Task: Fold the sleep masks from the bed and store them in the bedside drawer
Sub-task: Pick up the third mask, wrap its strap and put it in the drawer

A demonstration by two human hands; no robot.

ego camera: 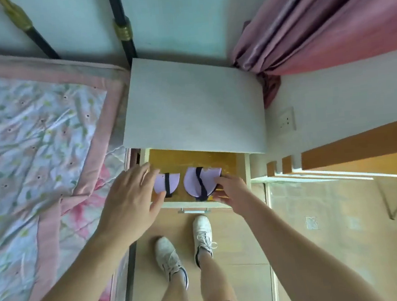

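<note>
Two folded sleep masks lie side by side inside the open bedside drawer (241,168), on its yellow-brown floor. The left mask (170,181) is a pale lilac half-round with a dark strap across it; the right mask (199,181) is the same colour and shape, its dark strap running down its middle. A narrow strip of bare drawer floor separates them, and more bare floor shows behind them, toward the shadow under the nightstand top (193,107).

The left hand (132,200) is spread open, fingers extended, its fingertips at the left mask's near-left edge; it grips nothing. The right hand (233,190) has its fingers curled, the tips resting on the right mask's right edge; whether it pinches the fabric or only presses it, I cannot tell.

The drawer's front panel with its metal handle (193,210) sits just ahead of the person's two white sneakers (169,257) on the tiled floor. The overhanging nightstand top covers the back part of the drawer. The bed (35,154), with a floral quilt bordered in pink, presses close on the left of the nightstand, its black and gold frame posts (121,31) against the wall. A pink curtain (325,21) hangs at the right, near a wall socket (285,120).
</note>
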